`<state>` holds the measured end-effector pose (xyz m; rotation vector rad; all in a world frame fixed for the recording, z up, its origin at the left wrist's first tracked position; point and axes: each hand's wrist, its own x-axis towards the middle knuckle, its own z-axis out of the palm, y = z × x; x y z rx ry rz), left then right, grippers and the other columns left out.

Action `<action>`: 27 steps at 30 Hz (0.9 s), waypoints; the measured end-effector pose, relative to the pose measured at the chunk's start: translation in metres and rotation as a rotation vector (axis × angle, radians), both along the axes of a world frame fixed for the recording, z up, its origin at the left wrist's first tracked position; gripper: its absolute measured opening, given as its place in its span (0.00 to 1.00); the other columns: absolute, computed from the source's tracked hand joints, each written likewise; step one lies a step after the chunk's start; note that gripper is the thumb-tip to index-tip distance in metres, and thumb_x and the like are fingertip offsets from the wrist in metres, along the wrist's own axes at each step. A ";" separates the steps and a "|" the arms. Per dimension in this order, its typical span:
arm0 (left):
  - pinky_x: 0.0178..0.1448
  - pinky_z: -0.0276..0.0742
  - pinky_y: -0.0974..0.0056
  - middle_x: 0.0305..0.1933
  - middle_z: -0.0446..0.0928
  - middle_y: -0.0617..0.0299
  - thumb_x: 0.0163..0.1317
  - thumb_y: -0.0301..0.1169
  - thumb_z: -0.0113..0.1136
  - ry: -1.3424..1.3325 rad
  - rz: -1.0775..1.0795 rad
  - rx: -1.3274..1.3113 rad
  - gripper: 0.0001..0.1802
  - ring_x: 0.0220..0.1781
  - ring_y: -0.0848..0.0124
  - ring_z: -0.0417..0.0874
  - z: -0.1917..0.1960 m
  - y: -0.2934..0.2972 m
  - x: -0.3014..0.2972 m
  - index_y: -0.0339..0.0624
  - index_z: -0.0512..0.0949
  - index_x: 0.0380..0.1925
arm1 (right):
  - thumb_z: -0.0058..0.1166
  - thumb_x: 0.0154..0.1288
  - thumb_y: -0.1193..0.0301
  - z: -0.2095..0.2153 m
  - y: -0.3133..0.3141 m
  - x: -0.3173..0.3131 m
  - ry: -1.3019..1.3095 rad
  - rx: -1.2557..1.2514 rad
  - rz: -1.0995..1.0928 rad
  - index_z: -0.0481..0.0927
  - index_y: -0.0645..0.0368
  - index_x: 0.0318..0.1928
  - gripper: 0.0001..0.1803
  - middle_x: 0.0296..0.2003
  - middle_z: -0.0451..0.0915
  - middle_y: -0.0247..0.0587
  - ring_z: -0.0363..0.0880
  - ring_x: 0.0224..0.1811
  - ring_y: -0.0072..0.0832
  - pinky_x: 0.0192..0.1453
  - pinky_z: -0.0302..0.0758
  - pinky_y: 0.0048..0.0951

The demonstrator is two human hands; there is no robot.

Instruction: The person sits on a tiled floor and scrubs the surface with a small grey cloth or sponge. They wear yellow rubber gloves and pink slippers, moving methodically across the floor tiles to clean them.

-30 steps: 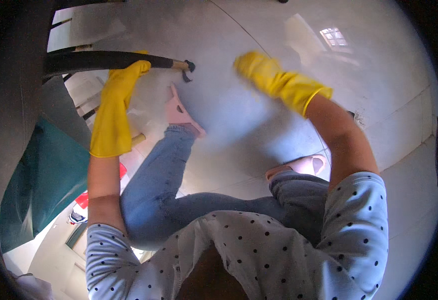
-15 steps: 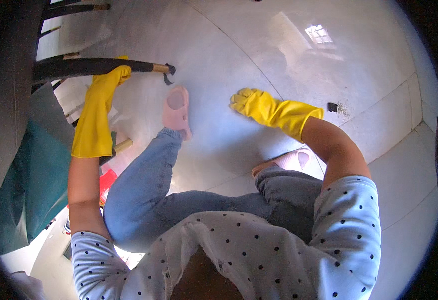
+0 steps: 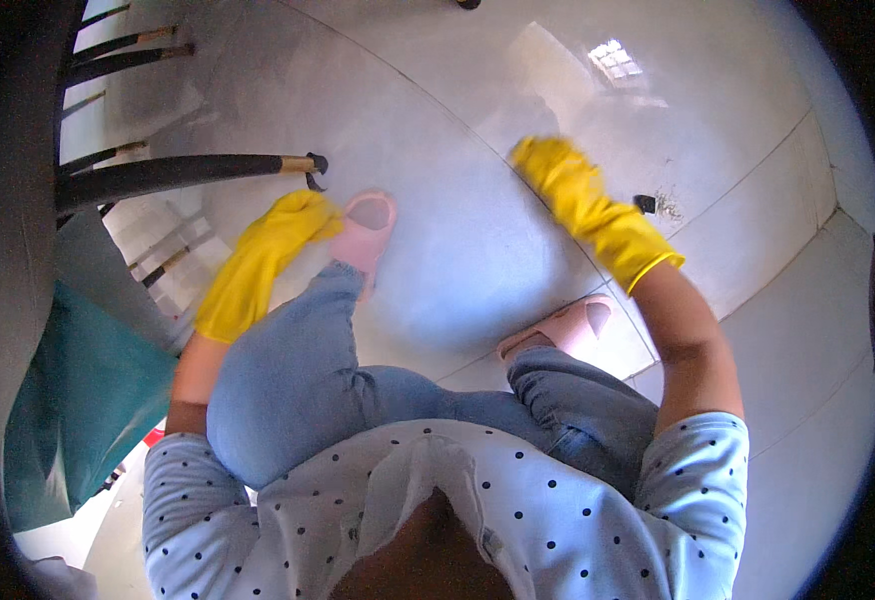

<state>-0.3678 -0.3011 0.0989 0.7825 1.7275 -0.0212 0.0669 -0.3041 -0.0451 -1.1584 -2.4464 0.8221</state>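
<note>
Both hands wear long yellow rubber gloves. My left hand [image 3: 300, 218] is beside the pink slipper [image 3: 362, 238] on my left foot, its fingers closed together with nothing showing in them. Just beyond it is the black chair leg [image 3: 188, 172] with a gold-coloured tip, apart from the glove. Low over the pale tiled floor, my right hand [image 3: 558, 172] is closed, its fingers bent downward and slightly blurred. Whatever those fingers hold, if anything, is hidden beneath the glove. A small black piece [image 3: 645, 203] with scattered crumbs [image 3: 669, 206] lies on the floor to the right of that glove.
More dark furniture legs [image 3: 123, 45] stand at the far left. Dark green fabric [image 3: 88, 400] hangs close to my left arm. My other pink slipper [image 3: 570, 326] is on the floor at right. Pale tiles [image 3: 818, 290] run along the right side.
My left hand has let go of the chair leg and come down beside the slipper. My right hand has moved right and farther away over the floor.
</note>
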 end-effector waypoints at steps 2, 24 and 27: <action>0.51 0.77 0.66 0.45 0.84 0.61 0.71 0.37 0.57 0.024 -0.177 0.075 0.14 0.46 0.72 0.82 -0.010 0.013 0.022 0.41 0.81 0.49 | 0.46 0.69 0.70 0.004 0.033 0.009 -0.085 -0.012 -0.226 0.77 0.52 0.59 0.19 0.62 0.76 0.45 0.71 0.65 0.46 0.73 0.65 0.41; 0.59 0.76 0.64 0.47 0.85 0.56 0.70 0.34 0.56 0.056 -0.612 0.729 0.14 0.51 0.65 0.84 -0.060 0.131 0.143 0.36 0.82 0.47 | 0.53 0.63 0.74 -0.005 -0.035 0.008 -0.007 -0.020 -0.286 0.80 0.56 0.52 0.16 0.49 0.81 0.47 0.78 0.53 0.48 0.59 0.75 0.42; 0.61 0.75 0.62 0.49 0.85 0.54 0.69 0.31 0.57 -0.071 -0.685 0.897 0.13 0.54 0.62 0.84 -0.071 0.151 0.192 0.38 0.82 0.48 | 0.51 0.60 0.76 0.035 -0.004 0.055 -0.138 0.110 -0.757 0.80 0.57 0.53 0.19 0.51 0.81 0.48 0.77 0.54 0.50 0.62 0.72 0.43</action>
